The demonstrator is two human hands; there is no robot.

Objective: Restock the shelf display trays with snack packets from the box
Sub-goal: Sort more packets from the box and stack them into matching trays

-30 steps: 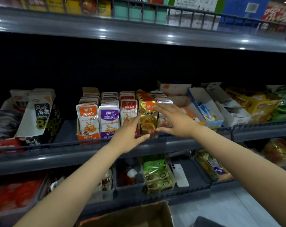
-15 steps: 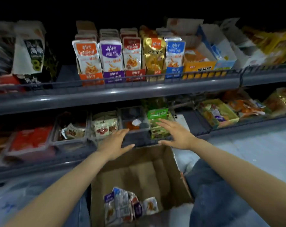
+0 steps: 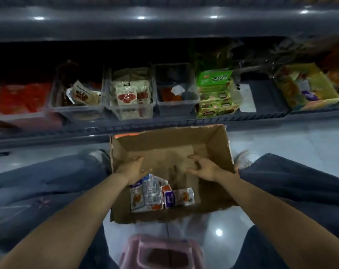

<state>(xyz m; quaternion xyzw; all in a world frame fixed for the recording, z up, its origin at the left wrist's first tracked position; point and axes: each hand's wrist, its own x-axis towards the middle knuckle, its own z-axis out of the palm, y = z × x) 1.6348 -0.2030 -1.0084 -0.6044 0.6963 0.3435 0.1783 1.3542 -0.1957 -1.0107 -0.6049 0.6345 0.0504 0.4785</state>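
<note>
The fingers (image 3: 136, 159) of the left hand (image 3: 132, 169) are held loosely spread and slightly bent, and nothing is gripped by them. The fingers (image 3: 193, 157) of the right hand (image 3: 203, 167) are likewise relaxed and lightly curved, with nothing held. Both hands are lowered inside the cardboard box (image 3: 229, 148), which is set on the pale floor (image 3: 281, 144) between two denim-clad legs (image 3: 48, 183).

The snack packets (image 3: 159, 193) are heaped in the near left part of the box, close to its near wall. The far edge of the heap is overlapped by the left wrist; whether it is touched cannot be told. Bare brown cardboard is exposed between the two hands and up to the far wall, and also to the right of the heap. The box's rim is torn and ragged, and its far edge is set just beside the front lip of the shelf (image 3: 164, 124). Its side walls are flanked closely by the legs.

On the shelf, clear plastic trays (image 3: 176, 107) are lined up side by side behind the lip, with a green carton (image 3: 215, 80) just to their right. A pink stool (image 3: 160, 249) is seen at the bottom, near the box's near rim.
</note>
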